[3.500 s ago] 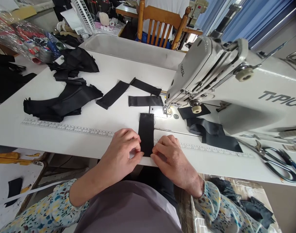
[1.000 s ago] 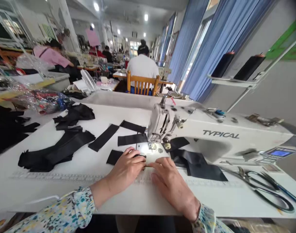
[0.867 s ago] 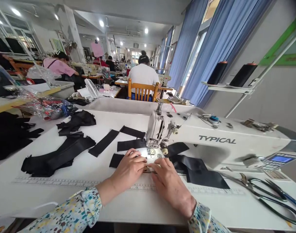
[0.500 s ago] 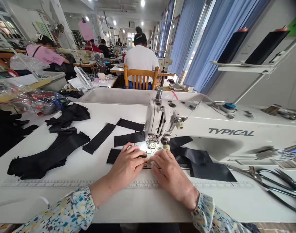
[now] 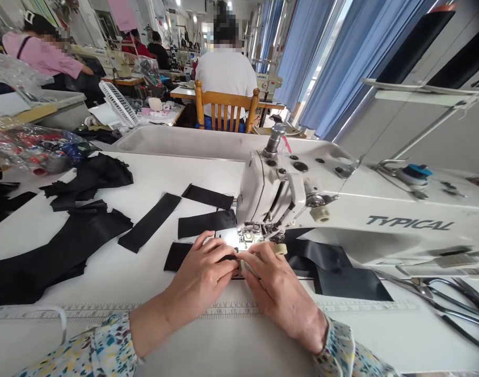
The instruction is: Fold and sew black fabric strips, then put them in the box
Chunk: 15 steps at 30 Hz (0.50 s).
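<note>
Just in front of the needle area of the white sewing machine (image 5: 249,196), my left hand (image 5: 208,267) presses its bent fingers on a short black fabric strip (image 5: 175,256). My right hand (image 5: 276,288) is beside it, thumb and fingers drawn together close to the left fingertips; what they pinch is hidden. Behind my left hand lie two more black strips (image 5: 206,223) (image 5: 208,196), and a third (image 5: 150,222) lies slanted to the left. Larger black pieces (image 5: 355,272) lie under the machine arm, right of my right hand.
Black fabric piles (image 5: 62,251) lie on the left. A ruler scale (image 5: 219,312) runs along the table front. Large scissors (image 5: 432,290) rest at the right. Behind the table are a pale trough (image 5: 176,141), a wooden chair (image 5: 227,107) and a person in white (image 5: 226,70).
The view has moved closer and tilted, so the machine looks larger and the left fabric has shifted outward. Both hands stay together at the needle area, in nearly the same pose.
</note>
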Each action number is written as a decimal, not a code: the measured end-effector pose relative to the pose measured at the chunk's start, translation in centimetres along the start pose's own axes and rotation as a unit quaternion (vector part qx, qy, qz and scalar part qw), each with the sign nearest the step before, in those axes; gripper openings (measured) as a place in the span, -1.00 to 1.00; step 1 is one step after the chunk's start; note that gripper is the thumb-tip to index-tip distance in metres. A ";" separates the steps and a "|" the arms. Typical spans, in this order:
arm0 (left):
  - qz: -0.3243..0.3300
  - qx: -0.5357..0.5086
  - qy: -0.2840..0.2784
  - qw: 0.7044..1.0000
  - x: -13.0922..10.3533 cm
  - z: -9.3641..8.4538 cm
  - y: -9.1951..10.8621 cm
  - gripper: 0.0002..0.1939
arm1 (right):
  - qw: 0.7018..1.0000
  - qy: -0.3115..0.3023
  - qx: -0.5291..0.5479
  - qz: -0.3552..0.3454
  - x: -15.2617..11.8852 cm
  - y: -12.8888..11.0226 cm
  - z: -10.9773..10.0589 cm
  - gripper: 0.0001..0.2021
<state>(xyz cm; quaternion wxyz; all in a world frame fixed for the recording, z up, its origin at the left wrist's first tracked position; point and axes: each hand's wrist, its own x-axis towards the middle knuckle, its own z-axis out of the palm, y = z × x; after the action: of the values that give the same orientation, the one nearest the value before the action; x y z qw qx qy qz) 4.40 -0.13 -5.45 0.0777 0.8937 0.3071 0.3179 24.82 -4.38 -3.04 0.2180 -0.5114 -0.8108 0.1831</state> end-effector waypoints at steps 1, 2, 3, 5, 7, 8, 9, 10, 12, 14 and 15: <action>-0.001 0.003 0.003 1.000 0.0 0.0 0.0 -0.79 | 1.000 0.001 0.002 0.001 0.0 0.0 0.1 -0.75; -0.001 0.004 0.005 1.000 -0.1 0.1 0.0 -0.79 | 1.000 0.003 0.003 0.000 0.0 0.0 0.2 -0.75; -0.001 0.006 0.007 1.000 -0.1 0.1 0.0 -0.79 | 1.000 0.003 0.001 0.000 0.0 0.0 0.2 -0.74; -0.001 0.008 0.007 1.000 0.0 0.1 0.0 -0.78 | 1.000 0.000 -0.011 -0.002 0.1 -0.1 0.3 -0.72; 0.001 0.011 0.007 1.000 0.1 0.0 0.0 -0.78 | 1.000 -0.005 -0.027 -0.002 0.2 -0.3 0.4 -0.70; 0.005 0.013 0.005 1.000 0.2 -0.1 0.0 -0.78 | 0.999 -0.007 -0.035 -0.002 0.3 -0.3 0.3 -0.70; 0.010 0.014 0.003 1.000 0.2 -0.2 -0.1 -0.76 | 0.999 -0.008 -0.042 -0.002 0.3 -0.3 0.3 -0.70; 0.016 0.016 -0.001 1.000 0.3 -0.3 -0.1 -0.75 | 0.999 -0.009 -0.048 -0.002 0.3 -0.3 0.3 -0.70; 0.026 0.019 -0.011 0.999 0.4 -0.4 -0.2 -0.72 | 0.998 -0.011 -0.058 -0.003 0.3 -0.3 0.1 -0.68; 0.029 0.021 -0.016 0.999 0.5 -0.5 -0.2 -0.71 | 0.998 -0.008 -0.065 -0.006 0.3 -0.3 0.0 -0.66; 0.029 0.022 -0.016 0.999 0.5 -0.5 -0.3 -0.72 | 0.998 -0.006 -0.069 -0.007 0.3 -0.3 -0.1 -0.65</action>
<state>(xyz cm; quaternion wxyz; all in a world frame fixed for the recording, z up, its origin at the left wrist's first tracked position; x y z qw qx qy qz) 4.24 0.36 -4.85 0.0540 0.9086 0.2866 0.2990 24.54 -4.25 -2.81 0.1789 -0.5183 -0.8263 0.1285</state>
